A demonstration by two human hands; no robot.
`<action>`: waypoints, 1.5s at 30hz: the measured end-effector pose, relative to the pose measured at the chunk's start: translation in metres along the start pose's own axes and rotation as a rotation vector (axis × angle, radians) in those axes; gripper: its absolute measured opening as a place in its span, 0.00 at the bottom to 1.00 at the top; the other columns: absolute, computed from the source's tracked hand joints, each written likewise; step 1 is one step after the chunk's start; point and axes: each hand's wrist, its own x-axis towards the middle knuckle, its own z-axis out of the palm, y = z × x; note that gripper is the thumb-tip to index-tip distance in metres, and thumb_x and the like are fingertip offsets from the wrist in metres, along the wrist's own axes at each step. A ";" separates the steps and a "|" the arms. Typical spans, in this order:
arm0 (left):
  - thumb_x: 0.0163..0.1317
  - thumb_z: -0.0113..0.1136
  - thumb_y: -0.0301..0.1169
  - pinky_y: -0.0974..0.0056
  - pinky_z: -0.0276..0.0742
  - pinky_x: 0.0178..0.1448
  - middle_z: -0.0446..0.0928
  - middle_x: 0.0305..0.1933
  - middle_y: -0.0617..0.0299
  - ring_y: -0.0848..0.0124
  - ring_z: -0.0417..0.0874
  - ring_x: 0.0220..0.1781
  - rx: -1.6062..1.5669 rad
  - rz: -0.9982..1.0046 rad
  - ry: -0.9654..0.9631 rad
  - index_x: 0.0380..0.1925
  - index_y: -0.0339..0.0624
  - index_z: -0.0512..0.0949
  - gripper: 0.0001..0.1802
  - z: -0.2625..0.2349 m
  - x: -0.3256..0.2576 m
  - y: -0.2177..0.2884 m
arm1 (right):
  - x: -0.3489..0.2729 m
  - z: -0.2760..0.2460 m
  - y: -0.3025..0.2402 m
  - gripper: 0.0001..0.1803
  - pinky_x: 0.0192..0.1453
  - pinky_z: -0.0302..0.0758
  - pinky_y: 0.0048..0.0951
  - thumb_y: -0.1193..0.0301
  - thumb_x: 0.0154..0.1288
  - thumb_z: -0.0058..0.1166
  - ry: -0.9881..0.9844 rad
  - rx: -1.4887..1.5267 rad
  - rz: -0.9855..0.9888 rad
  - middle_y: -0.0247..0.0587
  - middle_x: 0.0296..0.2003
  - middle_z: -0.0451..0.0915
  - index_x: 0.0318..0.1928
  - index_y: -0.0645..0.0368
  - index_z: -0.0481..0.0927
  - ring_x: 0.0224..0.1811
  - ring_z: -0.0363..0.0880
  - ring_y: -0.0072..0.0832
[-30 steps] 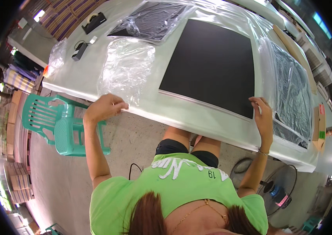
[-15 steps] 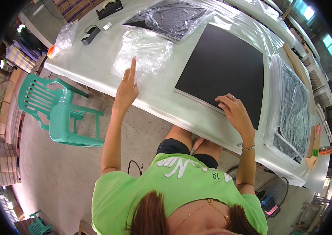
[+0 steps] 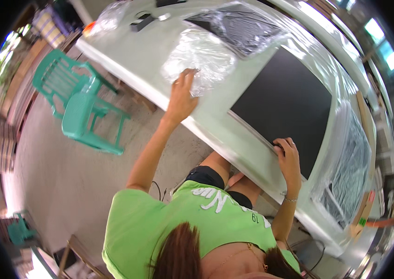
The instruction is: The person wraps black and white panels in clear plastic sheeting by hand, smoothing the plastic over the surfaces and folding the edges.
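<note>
A flat pile of clear plastic bags [image 3: 201, 58] lies on the table, left of a large black board [image 3: 285, 97]. My left hand [image 3: 184, 95] reaches onto the near edge of the pile. Its fingers are stretched over the plastic and touch it; no bag is lifted. On the near edge of the board rests my right hand [image 3: 288, 156], fingers loosely bent and apart, with nothing seen held. A pale edge under the black face suggests a stack or a thick board; which, I cannot tell.
Black pieces in clear plastic wrap [image 3: 241, 28] lie behind the board, and a wrapped stack [image 3: 345, 162] lies to its right. A small black box [image 3: 142, 22] and a crumpled bag [image 3: 108, 18] are at the far left. A green plastic chair [image 3: 78, 107] stands left of the table.
My left hand has come down from a raised pointing pose onto the plastic bags. My right hand stays by the board's near edge. The whole view has shifted and turned.
</note>
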 end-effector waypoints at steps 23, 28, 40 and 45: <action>0.70 0.47 0.47 0.68 0.78 0.44 0.80 0.28 0.56 0.64 0.84 0.42 -0.555 -0.487 0.330 0.33 0.29 0.75 0.26 -0.059 0.017 0.023 | -0.012 0.033 0.013 0.05 0.53 0.62 0.32 0.73 0.58 0.55 0.296 0.057 0.106 0.34 0.36 0.73 0.36 0.55 0.79 0.43 0.71 0.30; 0.69 0.47 0.34 0.56 0.62 0.66 0.69 0.61 0.51 0.57 0.65 0.66 -0.354 -0.160 0.300 0.54 0.33 0.71 0.19 -0.015 0.026 0.032 | -0.011 0.032 0.013 0.05 0.52 0.63 0.33 0.74 0.58 0.55 0.326 0.026 0.096 0.34 0.36 0.73 0.36 0.55 0.79 0.42 0.71 0.31; 0.52 0.69 0.40 0.56 0.67 0.56 0.74 0.50 0.50 0.56 0.73 0.53 -0.182 -0.195 0.366 0.62 0.42 0.59 0.41 0.009 0.084 -0.008 | -0.014 0.035 0.020 0.05 0.52 0.63 0.34 0.74 0.58 0.55 0.376 0.001 0.052 0.35 0.36 0.73 0.36 0.54 0.79 0.42 0.71 0.32; 0.56 0.65 0.37 0.61 0.73 0.48 0.80 0.37 0.55 0.62 0.79 0.43 -0.097 -0.157 0.164 0.47 0.34 0.74 0.23 -0.001 0.086 -0.012 | -0.015 0.035 0.019 0.05 0.52 0.64 0.35 0.74 0.58 0.55 0.384 -0.004 0.034 0.35 0.36 0.73 0.36 0.54 0.80 0.43 0.71 0.32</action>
